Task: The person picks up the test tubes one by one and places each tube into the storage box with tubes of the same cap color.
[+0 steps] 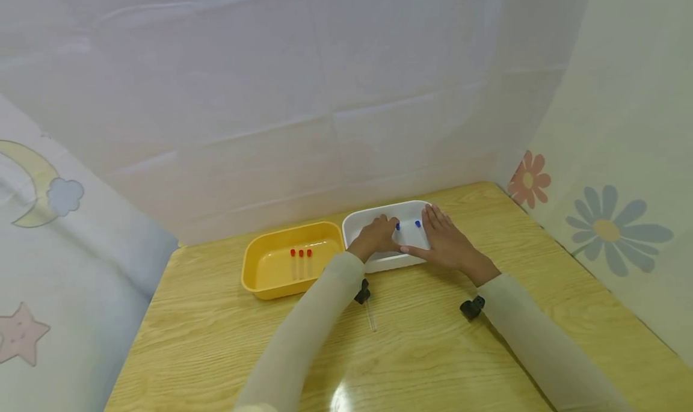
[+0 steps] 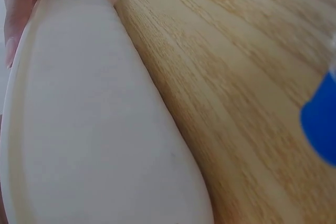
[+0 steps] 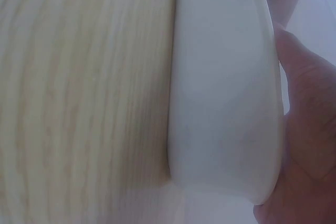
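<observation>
My left hand (image 1: 377, 236) reaches over the near rim into the white tray (image 1: 373, 266). Its bent fingers and thumb pinch a test tube with a blue cap (image 1: 397, 226), whose body is mostly hidden by the hand. To the right in the same tray is another blue cap (image 1: 417, 224), its clear tube hard to make out. My right hand (image 1: 448, 243) rests on the tray's right end, fingers straight along the rim and thumb stretched toward the left hand. In the right wrist view, this hand (image 3: 310, 129) lies along the tray's rim.
A yellow tray (image 1: 260, 292) adjoins on the left, holding three test tubes with red caps (image 1: 301, 253). On the wooden table in front lies a clear tube (image 1: 371, 317), partly hidden by the left wrist camera. A blue cap (image 2: 321, 121) shows in the left wrist view.
</observation>
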Motion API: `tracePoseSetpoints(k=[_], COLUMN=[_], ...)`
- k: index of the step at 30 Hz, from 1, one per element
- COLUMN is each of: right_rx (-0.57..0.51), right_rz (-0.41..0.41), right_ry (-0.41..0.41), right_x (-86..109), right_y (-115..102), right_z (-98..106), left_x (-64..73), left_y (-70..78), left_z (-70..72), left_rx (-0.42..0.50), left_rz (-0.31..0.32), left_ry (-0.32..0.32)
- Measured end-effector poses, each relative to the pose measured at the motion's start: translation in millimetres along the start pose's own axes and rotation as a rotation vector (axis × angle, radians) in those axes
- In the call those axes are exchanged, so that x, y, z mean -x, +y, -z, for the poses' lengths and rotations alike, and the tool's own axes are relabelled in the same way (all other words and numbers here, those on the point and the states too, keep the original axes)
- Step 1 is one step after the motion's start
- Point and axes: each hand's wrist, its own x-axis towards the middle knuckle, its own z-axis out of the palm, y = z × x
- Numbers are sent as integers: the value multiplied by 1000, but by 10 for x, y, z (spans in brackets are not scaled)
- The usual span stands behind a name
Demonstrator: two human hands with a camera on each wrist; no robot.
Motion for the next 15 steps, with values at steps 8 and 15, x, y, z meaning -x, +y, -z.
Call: tracePoseSetpoints(k=[8,15], right_rx=[-21,-18], right_rz=[-4,5], right_ry=[0,-1], right_x=[23,25], right_y=[-4,4], right_z=[30,26], left_x=[-10,23], left_y=[52,100], left_z=[-11,0], left_rx=[-33,-44], left_rz=[6,22], left_ry=[0,-22])
